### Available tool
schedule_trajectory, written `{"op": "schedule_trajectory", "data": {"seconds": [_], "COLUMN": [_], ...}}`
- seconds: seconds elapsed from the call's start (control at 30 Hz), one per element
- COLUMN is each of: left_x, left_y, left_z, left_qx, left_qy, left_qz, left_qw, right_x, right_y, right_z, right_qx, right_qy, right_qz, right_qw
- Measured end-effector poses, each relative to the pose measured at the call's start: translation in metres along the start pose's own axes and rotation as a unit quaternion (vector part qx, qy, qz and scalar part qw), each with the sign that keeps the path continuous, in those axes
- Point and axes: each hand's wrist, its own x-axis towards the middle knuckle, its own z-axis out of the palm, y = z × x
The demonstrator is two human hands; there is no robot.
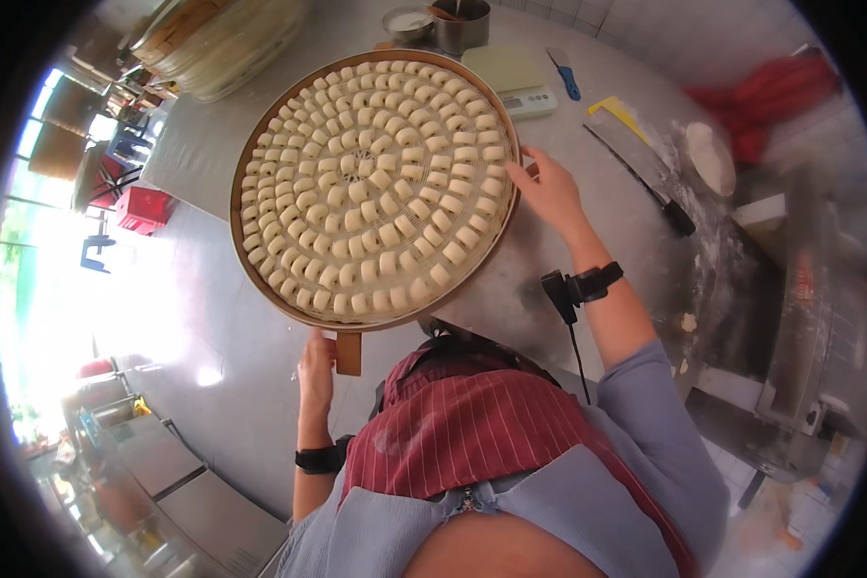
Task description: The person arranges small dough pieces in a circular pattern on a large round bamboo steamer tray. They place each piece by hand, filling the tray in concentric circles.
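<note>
A large round steamer tray [240, 238] with a brown rim lies before me, partly beyond the table's edge. Small pale dough rolls [359, 191] cover its mesh base in rings. My right hand [549, 189] grips the rim at the right, thumb over the edge. My left hand [316, 372] is at the lower rim, beside a brown wooden tab [349, 354] that sticks out below the tray; its fingertips are hidden under the rim.
On the metal table [195, 152] are stacked steamers [217, 54], a digital scale [531, 102], a metal pot [462, 27], a bowl of white powder [407, 22], a blue-handled scraper [568, 81], a long black-handled knife [639, 180] and a dough piece [710, 159].
</note>
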Motion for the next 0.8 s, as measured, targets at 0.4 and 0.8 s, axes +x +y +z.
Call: {"op": "schedule_trajectory", "data": {"seconds": [0.4,0.8], "left_x": [-0.029,0.023], "left_y": [0.016,-0.037], "left_z": [0.015,-0.061], "left_qx": [0.292,0.293], "left_qy": [0.02,0.063], "left_qz": [0.099,0.18], "left_qw": [0.951,0.937], "right_x": [-0.02,-0.162], "right_y": [-0.016,-0.045], "right_z": [-0.003,0.011], "right_qx": [-0.063,-0.069], "right_qy": [0.029,0.03], "right_qz": [-0.047,0.056], "right_qw": [0.996,0.996]}}
